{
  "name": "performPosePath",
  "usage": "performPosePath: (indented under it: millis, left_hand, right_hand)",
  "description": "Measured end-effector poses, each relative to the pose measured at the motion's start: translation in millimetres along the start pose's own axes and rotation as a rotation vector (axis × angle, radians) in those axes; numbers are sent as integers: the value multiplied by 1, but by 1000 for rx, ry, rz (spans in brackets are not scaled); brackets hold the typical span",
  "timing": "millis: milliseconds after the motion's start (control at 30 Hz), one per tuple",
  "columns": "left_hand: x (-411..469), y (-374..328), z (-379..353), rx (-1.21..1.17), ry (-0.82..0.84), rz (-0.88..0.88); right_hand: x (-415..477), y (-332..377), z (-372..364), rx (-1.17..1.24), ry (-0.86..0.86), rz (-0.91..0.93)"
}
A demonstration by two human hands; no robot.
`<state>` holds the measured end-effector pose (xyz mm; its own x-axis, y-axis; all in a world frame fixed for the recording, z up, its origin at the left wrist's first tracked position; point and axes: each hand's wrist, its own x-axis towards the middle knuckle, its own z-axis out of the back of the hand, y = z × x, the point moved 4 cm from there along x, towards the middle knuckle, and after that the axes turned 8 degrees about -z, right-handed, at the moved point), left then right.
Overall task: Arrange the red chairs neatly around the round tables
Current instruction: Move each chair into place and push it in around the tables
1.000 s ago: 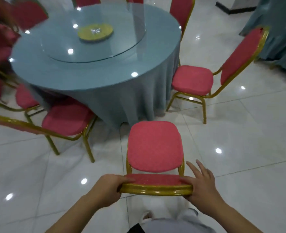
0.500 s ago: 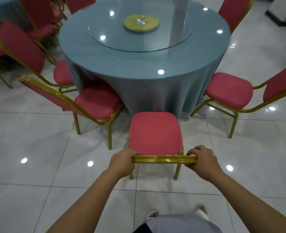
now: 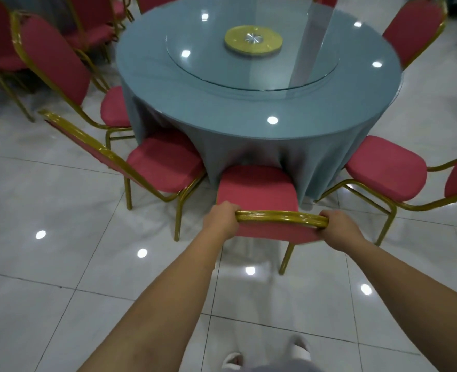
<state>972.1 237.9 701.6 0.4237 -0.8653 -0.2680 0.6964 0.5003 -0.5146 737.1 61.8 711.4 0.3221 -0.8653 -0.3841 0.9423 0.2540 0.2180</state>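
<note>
Head view. Left hand (image 3: 220, 222) and right hand (image 3: 340, 228) grip the back rail (image 3: 278, 217) of the near chair (image 3: 257, 191), one at each end, fingers (image 3: 226, 209) curled round the gold tube. Seat front touches the cloth (image 3: 249, 154) below the near edge of the tabletop (image 3: 249, 114); judged nearly home, a slight push may remain. Left chair (image 3: 165, 159) sits close beside it. Right chair (image 3: 385, 170) is set further off and angled, so it likely needs straightening. Far chair (image 3: 412, 30) is at the table. Stack (image 3: 96, 28) far left is not yet placed. Task judged partly done.
</note>
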Motion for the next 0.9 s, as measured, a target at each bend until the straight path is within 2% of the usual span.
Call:
performPosePath:
  millis: [400, 667, 800, 900]
  left_hand:
    - [74, -18, 5, 36, 0, 44]
    - [79, -14, -1, 111, 17, 137]
    - [75, -23, 11, 304, 38, 193]
    - [71, -39, 15, 488, 76, 320]
  right_hand:
    - [81, 4, 29, 30, 36, 32]
    - [93, -1, 17, -15, -3, 9]
    - [91, 0, 25, -23, 56, 25]
    - [87, -4, 33, 6, 201, 84]
